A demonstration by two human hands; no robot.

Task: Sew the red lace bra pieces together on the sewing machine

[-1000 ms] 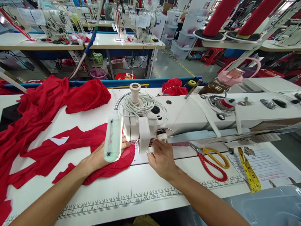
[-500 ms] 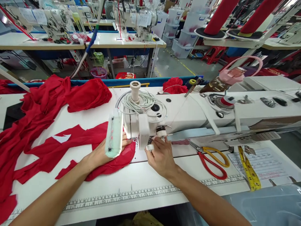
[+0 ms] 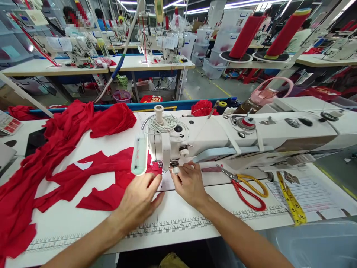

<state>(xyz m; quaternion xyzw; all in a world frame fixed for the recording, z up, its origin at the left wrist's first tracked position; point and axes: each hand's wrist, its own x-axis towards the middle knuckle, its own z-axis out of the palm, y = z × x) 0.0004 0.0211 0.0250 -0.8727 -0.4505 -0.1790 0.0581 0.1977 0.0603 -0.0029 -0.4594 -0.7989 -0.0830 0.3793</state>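
My left hand (image 3: 139, 197) lies at the front edge of the red fabric (image 3: 122, 171), thumb apart from the forefinger and fingers stretched toward the presser foot (image 3: 160, 164). The fabric's edge runs under that foot on the white sewing machine (image 3: 206, 134). To the right of the needle area, my right hand (image 3: 192, 186) has bent fingers, with thumb and forefinger close together against a small white knob (image 3: 175, 170). Whatever sits between these fingertips is hidden. A pale green guard plate (image 3: 139, 154) hangs just above my left hand.
Red-and-yellow-handled scissors (image 3: 249, 190) lie right of my right hand, beside a yellow tape measure (image 3: 291, 201) and a written sheet (image 3: 315, 193). More red cloth (image 3: 64, 137) is heaped at left. Red thread cones (image 3: 247, 37) stand behind. A printed ruler (image 3: 181, 225) marks the table's front edge.
My left hand has drawn back from the cloth toward me, its thumb now spread. The cloth's front part has shifted inward and left. My right hand stays by the knob. The view has tilted up.
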